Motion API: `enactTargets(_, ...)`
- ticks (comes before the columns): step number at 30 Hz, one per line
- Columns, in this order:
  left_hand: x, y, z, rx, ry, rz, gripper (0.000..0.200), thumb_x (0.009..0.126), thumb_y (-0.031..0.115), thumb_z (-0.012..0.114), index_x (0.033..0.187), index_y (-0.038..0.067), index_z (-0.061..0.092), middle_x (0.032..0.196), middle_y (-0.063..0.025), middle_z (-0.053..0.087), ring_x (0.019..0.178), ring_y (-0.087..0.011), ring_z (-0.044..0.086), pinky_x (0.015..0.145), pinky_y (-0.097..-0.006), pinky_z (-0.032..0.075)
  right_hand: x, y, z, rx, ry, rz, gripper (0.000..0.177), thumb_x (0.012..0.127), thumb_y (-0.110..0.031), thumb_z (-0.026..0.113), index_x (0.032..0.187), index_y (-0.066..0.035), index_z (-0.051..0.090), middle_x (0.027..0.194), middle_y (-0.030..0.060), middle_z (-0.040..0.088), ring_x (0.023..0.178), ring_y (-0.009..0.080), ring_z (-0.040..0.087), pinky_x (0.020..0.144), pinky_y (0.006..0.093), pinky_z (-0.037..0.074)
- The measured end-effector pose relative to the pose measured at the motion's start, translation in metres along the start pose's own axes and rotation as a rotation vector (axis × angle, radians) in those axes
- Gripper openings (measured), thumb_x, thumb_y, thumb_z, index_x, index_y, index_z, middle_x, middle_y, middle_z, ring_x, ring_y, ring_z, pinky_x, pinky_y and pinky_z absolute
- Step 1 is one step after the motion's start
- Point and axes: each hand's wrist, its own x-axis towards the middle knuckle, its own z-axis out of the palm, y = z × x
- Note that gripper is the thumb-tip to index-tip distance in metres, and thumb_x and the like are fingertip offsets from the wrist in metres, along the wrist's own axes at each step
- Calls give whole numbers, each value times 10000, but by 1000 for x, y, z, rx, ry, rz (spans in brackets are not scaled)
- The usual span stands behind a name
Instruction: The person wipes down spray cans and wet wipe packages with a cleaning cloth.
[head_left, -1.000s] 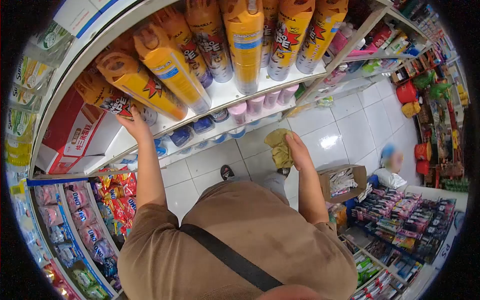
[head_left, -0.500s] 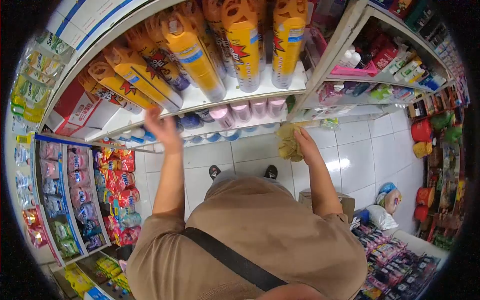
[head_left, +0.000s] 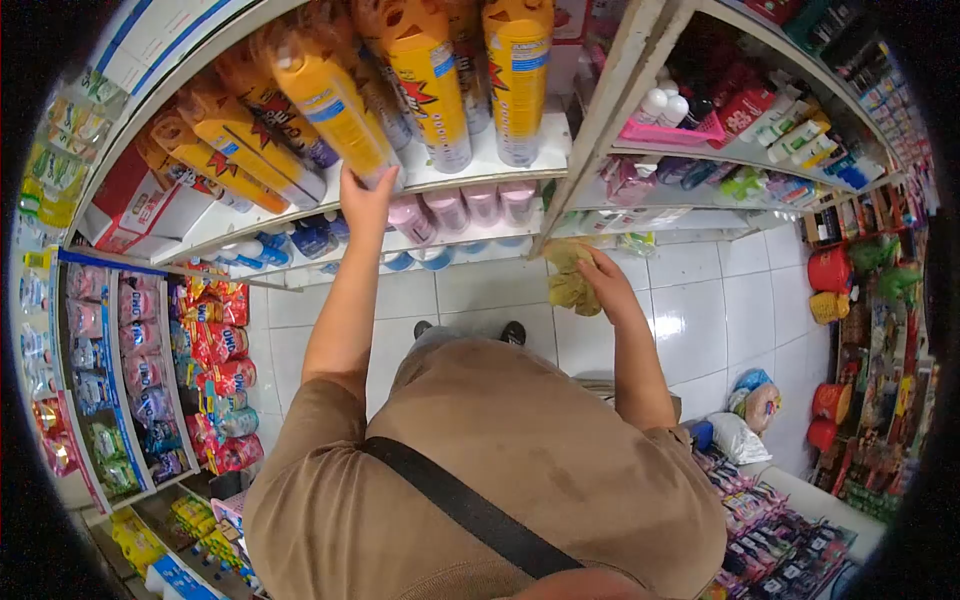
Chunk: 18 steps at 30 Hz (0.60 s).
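I see packets [head_left: 142, 340] stacked at the left of the frame, a pink basket [head_left: 660, 133] of bottles [head_left: 672, 108] at upper right, red containers [head_left: 829, 270] toward the right edge, and a white bag [head_left: 738, 438] on tiles [head_left: 690, 300] at lower right

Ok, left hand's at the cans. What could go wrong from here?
The left hand is at the base of a can near the front of the shelf; it could tip off. Neighbouring cans stand close and might get knocked. The right hand holds a cloth, so may be slow to help.
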Motion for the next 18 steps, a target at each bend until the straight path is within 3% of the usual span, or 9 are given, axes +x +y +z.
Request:
enactTargets(5,-38,-1,-18,-150,31,169,563,656,133,727,1130,0,454,1028,-114,530,934,-231,525,832,-338,402,-25,-6,-18,15,92,-199,373,855,-141,533,1207,-27,488,1161,67,530,1045,149,493,882,267,391)
enactTargets(7,-56,-8,-34,-2,36,317,602,625,240,747,1103,4,469,1002,-114,515,904,-258,512,831,-374,393,-39,-16,-10,37,88,-346,364,856,-152,510,1199,-28,496,1199,91,509,1103,180,469,938,299,355)
enactTargets(10,-80,11,-51,-75,-347,333,624,614,343,732,1079,6,486,967,-124,521,894,-280,505,835,-390,384,-49,-49,26,-279,209,-878,396,850,-209,490,1207,-37,487,1309,147,400,1215,241,367,1011,353,260)
enactTargets(12,-98,25,-56,-162,-640,316,636,627,331,718,1116,2,478,1011,-135,529,954,-275,508,853,-375,381,-56,-65,62,-157,252,-980,450,842,-275,484,1228,-44,460,1389,175,266,1285,286,250,1042,383,185)
enactTargets(14,-110,29,-54,-305,-913,227,665,645,290,705,1184,0,444,1073,-134,525,1015,-252,498,878,-357,374,-58,-77,97,-248,326,-1164,472,851,-275,464,1264,-51,421,1409,168,219,1296,293,218,1041,386,184)
enactTargets(16,-121,29,-57,-463,-1165,12,691,669,259,686,1243,1,403,1136,-126,512,1070,-225,478,906,-339,360,-60,-69,147,-193,537,-1079,473,858,-250,454,1290,-67,395,1412,193,188,1302,323,193,1045,407,163)
enactTargets(18,-124,17,-59,-622,-1258,-262,697,695,235,662,1279,4,360,1171,-108,492,1095,-202,456,930,-333,341,-62,-58,185,-275,703,-984,479,856,-235,467,1302,-79,387,1414,215,161,1305,356,172,1047,426,144)
